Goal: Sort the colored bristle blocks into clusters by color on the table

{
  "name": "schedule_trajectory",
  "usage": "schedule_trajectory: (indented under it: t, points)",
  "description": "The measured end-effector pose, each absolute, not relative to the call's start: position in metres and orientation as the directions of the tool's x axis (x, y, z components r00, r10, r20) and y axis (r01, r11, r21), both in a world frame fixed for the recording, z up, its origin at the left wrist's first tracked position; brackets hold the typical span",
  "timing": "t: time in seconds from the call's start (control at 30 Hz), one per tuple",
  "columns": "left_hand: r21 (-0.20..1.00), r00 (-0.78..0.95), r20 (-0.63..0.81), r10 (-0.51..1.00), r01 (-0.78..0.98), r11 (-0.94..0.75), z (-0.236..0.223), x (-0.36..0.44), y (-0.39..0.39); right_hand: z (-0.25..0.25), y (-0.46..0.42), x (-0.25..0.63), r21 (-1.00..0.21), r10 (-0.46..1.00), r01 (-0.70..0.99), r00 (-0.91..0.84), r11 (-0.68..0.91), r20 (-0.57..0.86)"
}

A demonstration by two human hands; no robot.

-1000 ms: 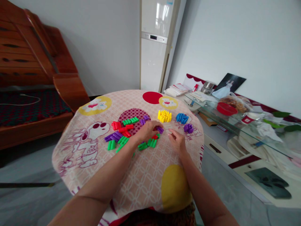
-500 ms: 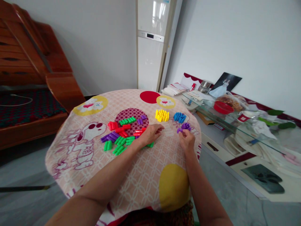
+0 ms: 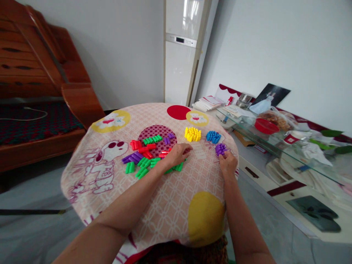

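Beside the purple cluster [image 3: 220,149], at the table's right side, my right hand [image 3: 228,162] pinches with thumb and fingertips at a small purple plastic peg, mostly hidden by the fingers. My left hand [image 3: 179,154] hovers over the middle of the table, fingers loosely bent to the right, with nothing visible in them. Under and beside it lie red pegs [image 3: 164,154] and green pegs [image 3: 178,167], partly covered by the hand. Farther left are joined purple pegs [image 3: 132,157], more red pegs [image 3: 135,145] and a green row [image 3: 152,139]. Yellow pegs [image 3: 193,134] and blue pegs [image 3: 213,136] stand upright in tight groups.
A patterned cloth [image 3: 165,205] covers the round table. To the right, a glass-topped cabinet [image 3: 275,146] holds papers, a red bowl [image 3: 266,125] and bags. A wooden bench [image 3: 79,99] stands at left, and a tall white appliance [image 3: 180,69] behind the table.
My right hand has moved right from near my left hand to the purple cluster, carrying a purple peg. My left hand has let go of that peg and stays over the middle.
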State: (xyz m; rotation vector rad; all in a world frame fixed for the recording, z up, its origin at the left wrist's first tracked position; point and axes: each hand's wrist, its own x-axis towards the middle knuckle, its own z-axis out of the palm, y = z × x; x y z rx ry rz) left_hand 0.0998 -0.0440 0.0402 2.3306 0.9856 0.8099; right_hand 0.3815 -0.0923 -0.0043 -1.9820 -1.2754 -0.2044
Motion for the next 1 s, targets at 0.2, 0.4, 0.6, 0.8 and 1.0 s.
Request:
schedule_trajectory:
  t: [0.2,0.4,0.6,0.8,1.0]
  points:
    - [0.572,0.573,0.337,0.747,0.506,-0.646,0.061,0.089,-0.043,-0.003,-0.093,0.380,-0.571,0.648,0.798,0.541,-0.193,0.537]
    - [0.539,0.235,0.402,0.885,0.721,-0.436,0.108,0.000,-0.034,-0.005,-0.101,0.378,-0.576,0.556,0.809,0.535,-0.121,0.636]
    - [0.252,0.041,-0.042,0.998,0.967,-0.029,0.093,-0.099,-0.045,-0.005,-0.103,0.376,-0.552,0.541,0.828,0.510,-0.099,0.669]
    - [0.291,0.149,-0.226,0.963,0.953,-0.079,0.069,-0.094,-0.051,-0.006,-0.102,0.376,-0.557,0.551,0.827,0.503,-0.081,0.666]
    - [0.268,0.208,-0.065,0.976,0.946,-0.184,0.083,-0.067,-0.048,-0.009,-0.101,0.375,-0.559,0.576,0.826,0.492,-0.071,0.653]
